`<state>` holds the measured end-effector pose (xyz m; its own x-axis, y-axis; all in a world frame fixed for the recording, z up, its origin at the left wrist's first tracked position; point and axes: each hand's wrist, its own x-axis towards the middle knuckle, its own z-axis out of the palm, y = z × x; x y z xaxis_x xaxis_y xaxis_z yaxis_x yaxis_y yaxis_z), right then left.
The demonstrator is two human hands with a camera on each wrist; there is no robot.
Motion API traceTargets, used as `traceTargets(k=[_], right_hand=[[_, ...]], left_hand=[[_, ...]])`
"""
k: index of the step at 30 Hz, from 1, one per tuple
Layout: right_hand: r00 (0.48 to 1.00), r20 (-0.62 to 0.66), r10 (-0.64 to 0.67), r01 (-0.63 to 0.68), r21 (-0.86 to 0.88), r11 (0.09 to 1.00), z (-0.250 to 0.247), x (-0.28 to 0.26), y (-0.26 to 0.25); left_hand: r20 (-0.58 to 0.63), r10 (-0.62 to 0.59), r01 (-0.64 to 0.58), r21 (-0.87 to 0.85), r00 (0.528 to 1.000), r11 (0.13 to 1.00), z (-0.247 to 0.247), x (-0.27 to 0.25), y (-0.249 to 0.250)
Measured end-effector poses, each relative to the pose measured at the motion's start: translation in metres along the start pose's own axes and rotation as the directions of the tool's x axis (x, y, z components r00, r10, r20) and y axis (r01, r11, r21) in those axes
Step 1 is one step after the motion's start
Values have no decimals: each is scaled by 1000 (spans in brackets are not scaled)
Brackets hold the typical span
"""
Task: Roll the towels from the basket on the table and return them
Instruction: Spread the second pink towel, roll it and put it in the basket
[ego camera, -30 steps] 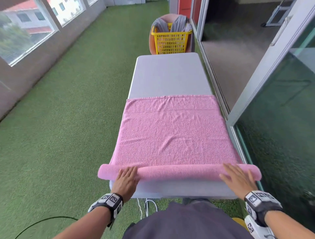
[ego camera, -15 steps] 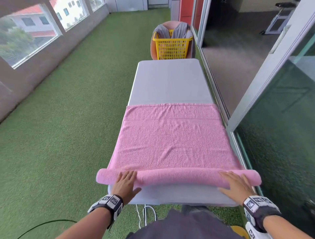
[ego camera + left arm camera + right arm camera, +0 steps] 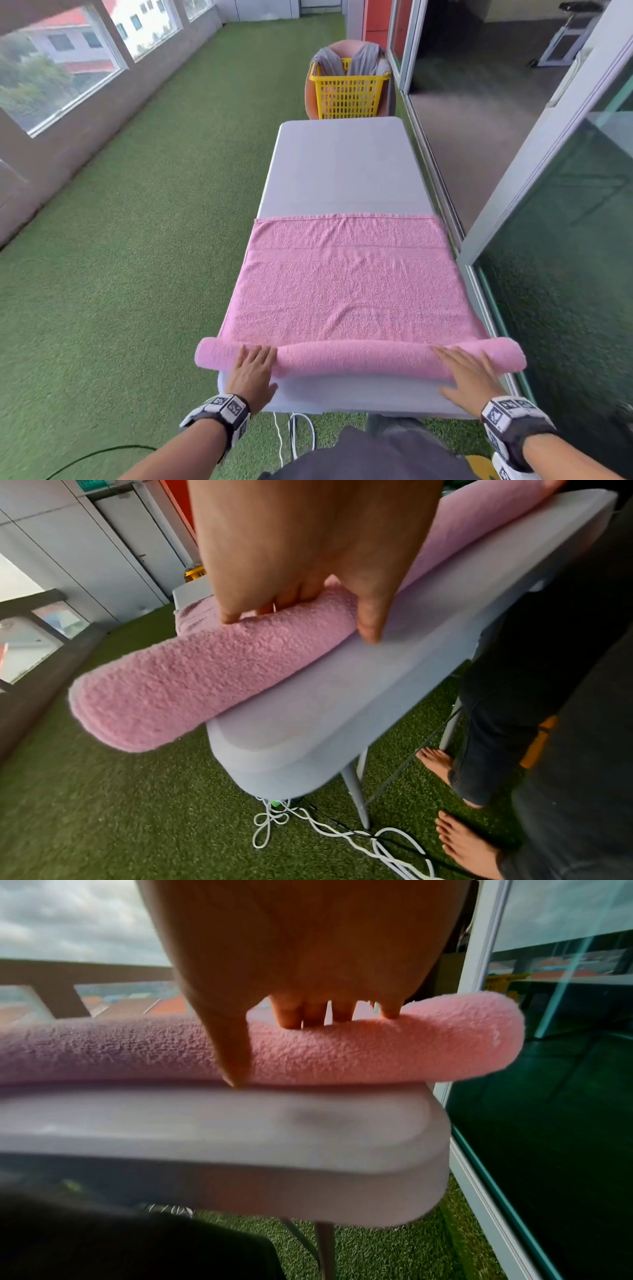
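Observation:
A pink towel [image 3: 349,284] lies flat across the near half of the grey table [image 3: 342,164]. Its near edge is rolled into a tube [image 3: 356,356] that overhangs both table sides. My left hand [image 3: 255,363] lies flat on the roll near its left end [image 3: 205,669], fingers on top and thumb on the table. My right hand [image 3: 466,370] presses flat on the roll near its right end [image 3: 411,1042], thumb down in front. A yellow basket [image 3: 347,90] with grey towels [image 3: 329,60] draped over its rim stands on a chair beyond the table's far end.
Green artificial turf [image 3: 137,257] covers the floor to the left. Glass sliding doors [image 3: 555,274] run close along the table's right side. White cables [image 3: 308,829] lie under the table by my bare feet [image 3: 462,840]. The far half of the table is bare grey.
Both hands have pushed the roll slightly forward, so it is a little thicker and the bare strip of table in front of me is wider.

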<state>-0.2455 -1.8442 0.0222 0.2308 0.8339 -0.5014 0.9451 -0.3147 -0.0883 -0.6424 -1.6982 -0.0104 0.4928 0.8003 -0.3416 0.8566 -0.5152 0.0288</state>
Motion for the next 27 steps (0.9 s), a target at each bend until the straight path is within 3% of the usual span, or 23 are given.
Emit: traceTargets(k=[3,6,9,12,14,19,20,23,25,27], right_hand=[[1000,17,3,-3,-26,1000,-5,3,4],[995,95,12,-10,-24,1000,-20,19,8],[995,-84,48,-43,53,998,-26,29,10],[998,-66,2,6,118,993,-12,21,3],[999,-39,-1,3,42,999,3,10,-1],[1000,-18,18,-18,0,1000,-4,14,-3],[1000,-23,20,-20,-2,1000,-9,18,-2],[986,-159,45,-40,38,999,-20,27,1],[986,-162,44,-29,95,995,-16,27,2],[997,-79,21,-14,84,996,-4,20,1]], left_hand=[[-95,52,-55,-29,994,998,-1,-6,4],[-89,30,-34,-45,996,998,-7,-3,2],[-141,-19,4,-111,990,994,-13,-1,-1],[-32,38,-40,-62,999,997,1,-5,-6],[13,58,-57,-19,998,998,10,-10,-1],[-136,17,-17,-3,991,1000,-4,-4,2],[-122,4,-4,-6,993,1000,-10,1,0],[-160,-26,18,-52,987,998,-21,18,0],[-101,-62,52,-101,993,994,-25,21,2],[-47,-4,0,-78,999,997,-19,18,3]])
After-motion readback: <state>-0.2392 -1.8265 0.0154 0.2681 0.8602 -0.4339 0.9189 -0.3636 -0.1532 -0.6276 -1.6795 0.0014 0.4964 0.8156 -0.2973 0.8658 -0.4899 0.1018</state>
